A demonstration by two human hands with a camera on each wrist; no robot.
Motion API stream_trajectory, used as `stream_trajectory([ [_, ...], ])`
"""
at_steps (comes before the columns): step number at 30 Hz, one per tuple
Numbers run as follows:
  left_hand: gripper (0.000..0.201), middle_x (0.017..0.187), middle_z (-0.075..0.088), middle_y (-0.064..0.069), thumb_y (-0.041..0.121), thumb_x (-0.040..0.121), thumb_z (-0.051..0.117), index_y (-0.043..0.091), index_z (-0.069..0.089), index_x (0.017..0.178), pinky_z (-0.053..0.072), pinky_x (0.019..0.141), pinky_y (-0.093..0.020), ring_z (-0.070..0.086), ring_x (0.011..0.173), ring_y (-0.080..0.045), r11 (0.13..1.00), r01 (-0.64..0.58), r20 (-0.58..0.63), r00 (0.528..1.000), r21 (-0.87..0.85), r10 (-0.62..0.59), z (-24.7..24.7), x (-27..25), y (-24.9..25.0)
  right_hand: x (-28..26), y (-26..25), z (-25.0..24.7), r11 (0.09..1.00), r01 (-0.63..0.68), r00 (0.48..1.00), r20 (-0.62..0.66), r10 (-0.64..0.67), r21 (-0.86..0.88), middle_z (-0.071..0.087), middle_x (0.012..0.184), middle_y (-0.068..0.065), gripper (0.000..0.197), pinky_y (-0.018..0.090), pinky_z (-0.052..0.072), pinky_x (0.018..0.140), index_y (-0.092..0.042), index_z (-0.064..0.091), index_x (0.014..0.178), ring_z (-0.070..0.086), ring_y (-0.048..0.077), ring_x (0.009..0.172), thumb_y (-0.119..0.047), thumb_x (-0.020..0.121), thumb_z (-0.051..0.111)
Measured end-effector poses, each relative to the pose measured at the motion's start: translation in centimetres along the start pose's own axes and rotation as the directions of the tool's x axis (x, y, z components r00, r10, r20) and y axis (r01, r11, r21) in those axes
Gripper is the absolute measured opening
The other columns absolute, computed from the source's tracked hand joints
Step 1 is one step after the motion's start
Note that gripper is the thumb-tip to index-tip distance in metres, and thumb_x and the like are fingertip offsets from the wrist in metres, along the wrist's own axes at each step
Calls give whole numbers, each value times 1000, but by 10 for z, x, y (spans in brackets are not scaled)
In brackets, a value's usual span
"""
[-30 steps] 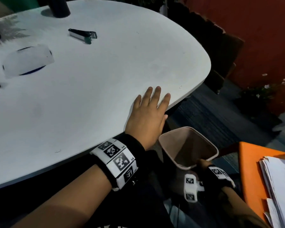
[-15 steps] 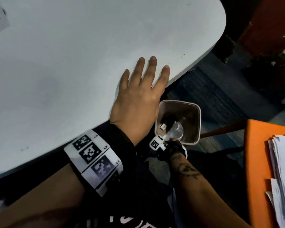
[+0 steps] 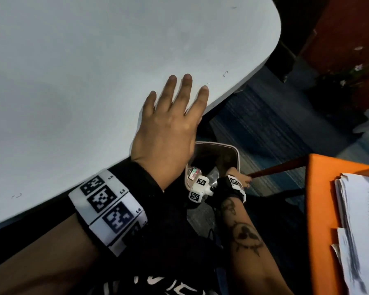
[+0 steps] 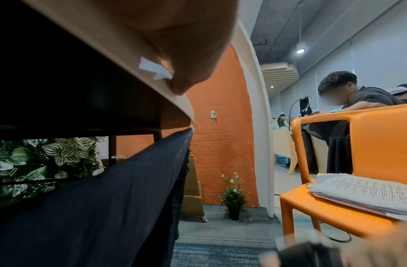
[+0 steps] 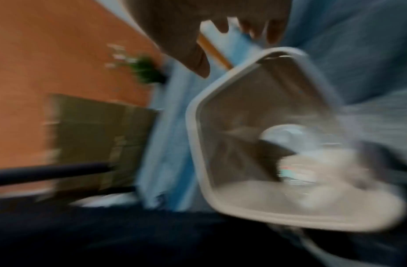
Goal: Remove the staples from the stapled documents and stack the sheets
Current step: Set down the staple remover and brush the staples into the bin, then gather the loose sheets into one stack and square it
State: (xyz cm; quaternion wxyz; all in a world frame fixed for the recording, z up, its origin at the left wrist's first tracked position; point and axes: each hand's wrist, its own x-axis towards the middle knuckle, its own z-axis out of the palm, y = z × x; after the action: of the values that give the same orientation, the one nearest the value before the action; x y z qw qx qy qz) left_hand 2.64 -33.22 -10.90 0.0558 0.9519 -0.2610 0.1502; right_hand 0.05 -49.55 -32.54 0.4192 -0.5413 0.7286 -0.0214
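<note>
My left hand (image 3: pixel 168 124) lies flat, fingers straight, on the white table (image 3: pixel 73 71) right at its near edge. In the left wrist view its thumb (image 4: pixel 181 79) sits against the table's rim beside a small white paper scrap (image 4: pixel 155 69). A loose bent staple (image 3: pixel 225 73) lies just right of the fingertips, another staple (image 3: pixel 16 195) at the table's near left. My right hand (image 3: pixel 237 179) hangs below the table at the waste bin (image 3: pixel 237 150), fingers loose and holding nothing; that wrist view is blurred. The stack of sheets (image 3: pixel 362 220) rests on an orange chair (image 3: pixel 320 209).
The bin (image 5: pixel 193 126) holds a clear plastic cup and scraps. A potted plant (image 4: pixel 233 196) and cardboard stand by the orange wall. People sit at another table behind the chair (image 4: pixel 380 144). Dark cloth covers my lap under the table's edge.
My right hand shifted from the bin's near rim to its right side and is still moving. The left hand stayed flat on the table. My head has tipped down and closer.
</note>
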Motion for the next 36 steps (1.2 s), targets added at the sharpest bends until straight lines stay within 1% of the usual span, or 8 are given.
stream_trajectory([
  [4, 43, 138, 51, -16, 27, 91, 46, 14, 54, 131, 39, 98, -53, 45, 130, -37, 986, 42, 44, 998, -164, -35, -8, 5, -3, -53, -100, -52, 780, 420, 891, -48, -451, 463, 32, 139, 22, 54, 13, 36, 88, 1, 34, 138, 43, 30, 121, -3, 89, 56],
  [9, 34, 135, 56, -2, 38, 89, 55, 23, 66, 117, 29, 111, -21, 40, 132, -7, 612, 293, 231, 956, -735, -181, -26, 11, -18, -174, -173, -137, 213, 689, 479, -214, -851, 693, 44, 107, 8, 27, 9, 39, 74, -8, 50, 111, 49, -2, 83, -2, 84, 54],
  [13, 25, 121, 65, -6, 16, 94, 55, 7, 64, 116, 50, 94, -25, 63, 107, -15, 124, 552, 532, 831, -825, -161, -84, 5, -64, -270, -184, -143, 332, 589, 191, 273, -943, 737, 54, 91, -5, 15, 18, 42, 65, -24, 52, 97, 56, 10, 80, -15, 86, 56],
  [19, 20, 107, 65, -4, 25, 95, 52, 15, 66, 107, 43, 103, -38, 60, 102, -18, 321, 709, 443, 664, -628, -602, -171, -87, -211, -396, -150, -111, 511, 616, -248, 764, -596, 599, 61, 103, 5, 15, 28, 42, 69, -25, 53, 103, 60, 12, 84, -19, 91, 56],
  [24, 28, 121, 58, -10, 29, 96, 50, 8, 62, 110, 39, 94, -25, 52, 120, -26, 236, 950, 365, 297, -203, -883, -209, -182, -311, -467, -101, -53, 445, 794, -311, 906, -287, 414, 56, 101, 5, 29, 27, 41, 66, -13, 47, 118, 55, 17, 87, -16, 91, 57],
  [29, 63, 142, 39, -17, 43, 89, 57, 9, 39, 139, 34, 106, -35, 38, 131, -33, -43, 991, 201, -68, 124, -977, -211, -260, -377, -522, -60, -15, 383, 879, -273, 958, -85, 284, 50, 99, 10, 7, 28, 37, 62, -13, 49, 89, 49, 18, 77, -11, 93, 54],
  [32, 88, 148, 28, -20, 62, 81, 57, 10, 27, 144, 31, 109, -41, 30, 136, -35, -139, 979, 224, -171, 151, -960, -198, -287, -402, -546, -41, 11, 19, 932, -360, 931, -51, 362, 48, 127, 12, 36, 26, 37, 76, -8, 45, 126, 53, 22, 101, -21, 93, 55],
  [36, 102, 143, 37, -18, 78, 68, 56, 7, 39, 138, 35, 106, -42, 35, 131, -35, -123, 980, 239, -158, 154, -958, -188, -294, -418, -564, -34, 40, -644, 684, -495, 867, -63, 343, -1, 159, 5, 62, 37, 10, 113, -24, 13, 150, 0, 25, 145, -44, 97, 40],
])
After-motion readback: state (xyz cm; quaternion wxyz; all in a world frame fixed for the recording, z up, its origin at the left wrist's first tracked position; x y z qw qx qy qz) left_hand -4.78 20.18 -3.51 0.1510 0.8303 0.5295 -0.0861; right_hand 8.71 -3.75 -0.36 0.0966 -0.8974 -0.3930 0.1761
